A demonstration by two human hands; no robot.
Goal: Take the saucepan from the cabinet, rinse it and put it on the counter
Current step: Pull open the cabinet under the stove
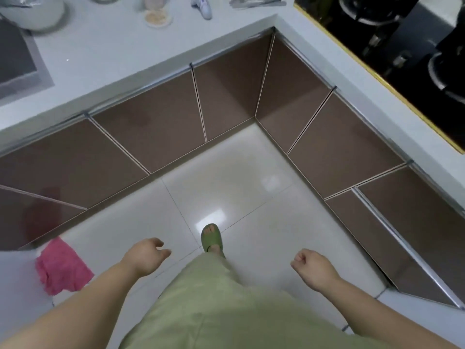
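Below the L-shaped white counter [120,59], a run of brown cabinet doors [156,127] is wrapping round the corner, every door shut, so the saucepan is not showing anywhere; it cannot be told which door it is sitting behind. Pale glossy floor tiles [234,172] are filling the middle. A black gas hob [392,44] with a gold edge is sitting on the right arm of the counter, and a steel sink [17,61] is peeking in at the far left beside a pale bowl [35,11]. A pink cloth [61,269] is lying on a white surface at lower left. The person, in light green clothing, is stepping forward in a green slipper [211,238]. Both hands are hanging empty over the floor, well short of the doors: the left hand [146,255] with fingers loosely curled and slightly apart, the right hand [313,267] curled into a loose fist. No writing is readable.
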